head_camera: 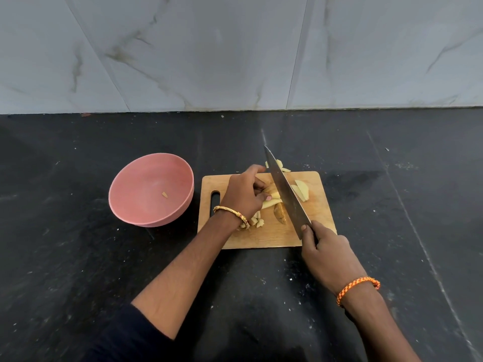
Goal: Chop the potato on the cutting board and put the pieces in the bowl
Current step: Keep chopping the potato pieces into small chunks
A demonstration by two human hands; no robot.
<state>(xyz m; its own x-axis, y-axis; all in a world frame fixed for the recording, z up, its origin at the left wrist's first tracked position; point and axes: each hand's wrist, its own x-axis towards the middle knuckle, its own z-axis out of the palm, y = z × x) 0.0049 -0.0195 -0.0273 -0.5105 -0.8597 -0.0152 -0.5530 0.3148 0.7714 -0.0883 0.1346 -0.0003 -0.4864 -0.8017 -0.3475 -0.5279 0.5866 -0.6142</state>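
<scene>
No writing or brand can be read. A chef's knife is gripped by the right hand, its handle hidden in the fist. Potato strips on the wooden cutting board are pinned under the curled left hand, partly covered. One small piece lies in the pink bowl beside the board.

You have a pink bowl on a black, white-flecked bench, a tan wooden cutting board with pale yellow potato pieces (one brown-skinned), a grey steel knife, and a grey-veined white marble wall.
</scene>
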